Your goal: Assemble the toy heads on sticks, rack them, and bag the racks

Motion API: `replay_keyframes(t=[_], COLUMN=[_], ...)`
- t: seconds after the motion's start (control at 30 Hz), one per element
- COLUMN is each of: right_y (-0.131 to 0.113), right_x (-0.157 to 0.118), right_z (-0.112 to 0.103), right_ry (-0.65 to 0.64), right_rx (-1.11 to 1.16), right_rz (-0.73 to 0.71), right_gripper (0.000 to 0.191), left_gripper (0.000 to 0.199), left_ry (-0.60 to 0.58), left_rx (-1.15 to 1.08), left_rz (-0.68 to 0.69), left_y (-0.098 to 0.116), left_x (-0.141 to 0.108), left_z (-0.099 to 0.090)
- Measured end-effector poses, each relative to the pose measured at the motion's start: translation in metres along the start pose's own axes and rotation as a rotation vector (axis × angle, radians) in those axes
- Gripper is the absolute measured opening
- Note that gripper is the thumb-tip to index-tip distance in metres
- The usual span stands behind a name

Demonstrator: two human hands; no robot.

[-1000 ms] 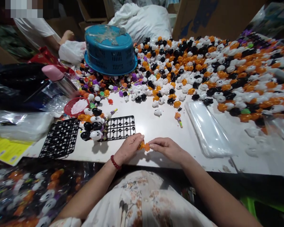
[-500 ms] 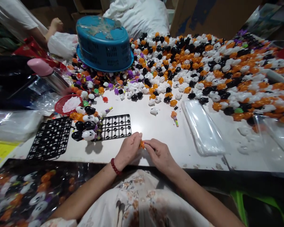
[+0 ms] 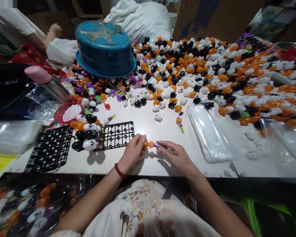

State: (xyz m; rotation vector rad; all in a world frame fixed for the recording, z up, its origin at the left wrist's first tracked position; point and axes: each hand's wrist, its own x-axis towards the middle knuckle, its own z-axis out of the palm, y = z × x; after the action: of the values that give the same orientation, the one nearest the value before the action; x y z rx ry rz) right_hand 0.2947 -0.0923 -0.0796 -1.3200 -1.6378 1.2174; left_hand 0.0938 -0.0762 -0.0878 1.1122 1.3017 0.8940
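My left hand [image 3: 132, 152] is closed round the orange head of a small toy [image 3: 151, 144], just above the front of the white table. A ridged orange collar shows beyond the fingers, then a purple tube with coloured bits in it. At the tube's far end, my right hand [image 3: 177, 157] pinches it between thumb and fingers. Left of my hands lies a black plastic grid [image 3: 119, 135]. Several white, black and orange toy heads on tubes [image 3: 89, 131] rest at its left end. Another orange toy with a tube [image 3: 180, 124] lies beyond my right hand.
Heaped toy heads [image 3: 199, 65] cover the back and right. An upturned blue basket [image 3: 105, 52] stands at back left, near a pink-capped bottle [image 3: 43, 77] and a red basket [image 3: 60, 113]. Clear plastic bags [image 3: 209, 135] lie right; stacked black grids [image 3: 50, 148] lie left. Another person's hand [image 3: 54, 32] shows behind.
My right hand has moved right, away from my left hand. More of the toy, its orange collar and purple tube, now shows between them. The camera view has shifted slightly.
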Motion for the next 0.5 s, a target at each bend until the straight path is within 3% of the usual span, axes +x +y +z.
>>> replay_keyframes(t=[0.3,0.5], right_y=[0.032,0.068], right_x=[0.008,0.05], right_z=[-0.012,-0.059], right_ry=[0.239,0.442], right_rx=[-0.363,-0.768], right_rz=[-0.234,-0.147], right_gripper=[0.025,0.024], left_gripper=[0.03,0.018], left_ry=[0.131,0.032], left_rx=[0.31,0.789], left_rz=[0.121,0.477], left_y=[-0.013,-0.016], left_x=[0.012,0.025], left_z=[0.012,0.008])
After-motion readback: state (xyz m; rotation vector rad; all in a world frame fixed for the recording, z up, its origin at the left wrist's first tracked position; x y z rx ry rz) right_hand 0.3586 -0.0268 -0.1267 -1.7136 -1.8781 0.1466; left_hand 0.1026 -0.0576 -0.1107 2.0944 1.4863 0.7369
